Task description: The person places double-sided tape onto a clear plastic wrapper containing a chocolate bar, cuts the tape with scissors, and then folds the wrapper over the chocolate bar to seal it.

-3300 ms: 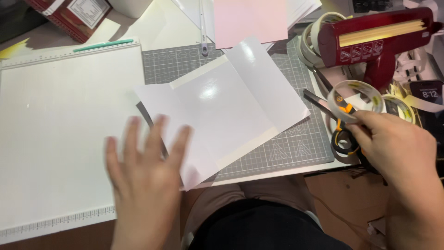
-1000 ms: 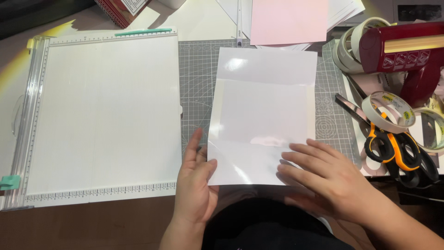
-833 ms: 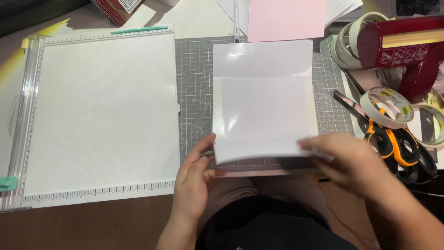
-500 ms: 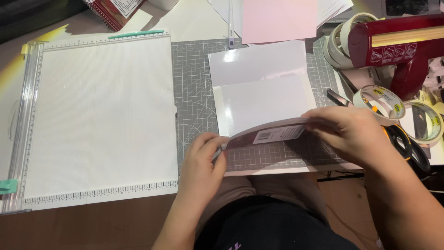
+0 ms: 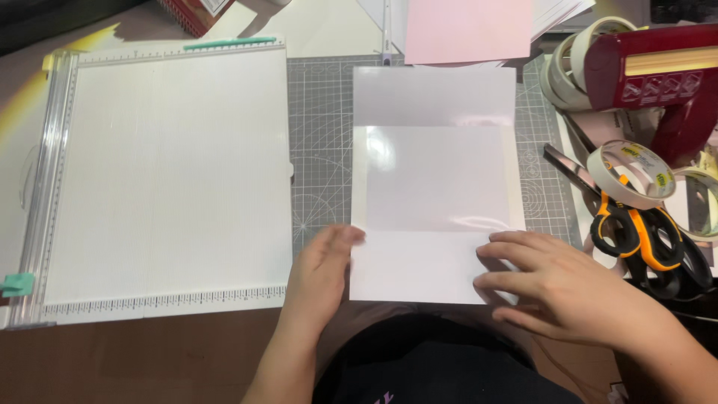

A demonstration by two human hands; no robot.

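Centrally, a glossy white card sheet [image 5: 437,179] lies flat on the grey gridded cutting mat [image 5: 321,135], its long axis running from the near table edge toward the far side, its short edges parallel to the near edge. The sheet is divided by creases running across its width: a far panel, a wider shiny middle panel, and a near panel lying flat toward the person. The near edge of the sheet overhangs the mat's front border slightly. The left hand [image 5: 318,273] rests beside the sheet's near-left corner, fingers extended and together, fingertips touching the left edge of the near panel; it grasps nothing. The right hand [image 5: 557,288] lies palm down on the near-right corner, fingers spread and pressing flat on the near panel; it is likewise not closed around anything. Left of the mat sits a white scoring board [image 5: 164,179] with a ruled edge and a teal tab at its near-left corner. A pink paper sheet [image 5: 467,30] lies just beyond the far edge of the white sheet. To the right of the mat are orange-handled scissors [image 5: 636,232], a roll of white tape [image 5: 632,172] resting against them, and a dark red tape dispenser [image 5: 658,82] farther back.
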